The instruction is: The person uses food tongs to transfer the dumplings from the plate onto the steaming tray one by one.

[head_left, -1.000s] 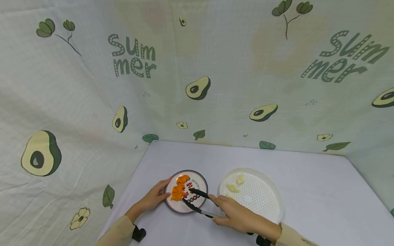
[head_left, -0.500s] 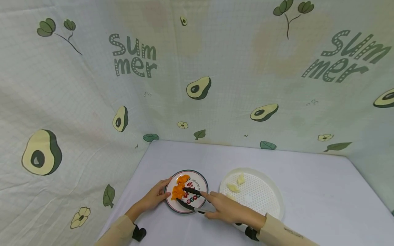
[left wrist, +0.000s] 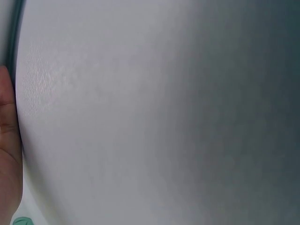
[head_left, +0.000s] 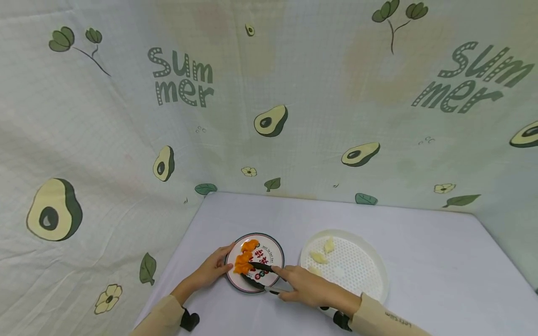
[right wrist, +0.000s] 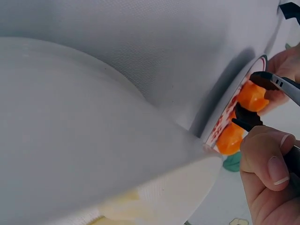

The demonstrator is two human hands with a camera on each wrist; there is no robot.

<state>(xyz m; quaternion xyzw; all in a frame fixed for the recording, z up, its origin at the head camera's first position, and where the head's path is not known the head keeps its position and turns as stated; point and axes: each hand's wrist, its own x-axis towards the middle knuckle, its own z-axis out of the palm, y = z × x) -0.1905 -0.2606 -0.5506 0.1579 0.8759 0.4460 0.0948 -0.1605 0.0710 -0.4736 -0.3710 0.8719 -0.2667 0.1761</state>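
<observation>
My left hand (head_left: 212,267) holds the left rim of a small round plate (head_left: 274,247) with red lettering, thumb and fingers spread along the edge. On the plate's left half lie glossy orange dumpling-shaped pieces (head_left: 251,245). My right hand (head_left: 306,284) grips a pair of tongs (head_left: 261,266) with black tips and metal arms. The tong tips stand spread beside the nearest orange piece (right wrist: 253,97), one at its right and one at its near side. In the left wrist view, the fingers (left wrist: 7,117) show at the left edge.
A large round white tray (head_left: 380,268) with a perforated base stands right of the plate, partly under my right forearm. Pale yellow dumpling-shaped pieces (head_left: 318,257) lie at its left side. A white cloth covers the table (head_left: 437,261), and a printed curtain (head_left: 311,93) hangs behind.
My right hand has moved left, bringing the tong tips from the plate's middle up to the nearest orange piece. The left hand and plate have stayed in place.
</observation>
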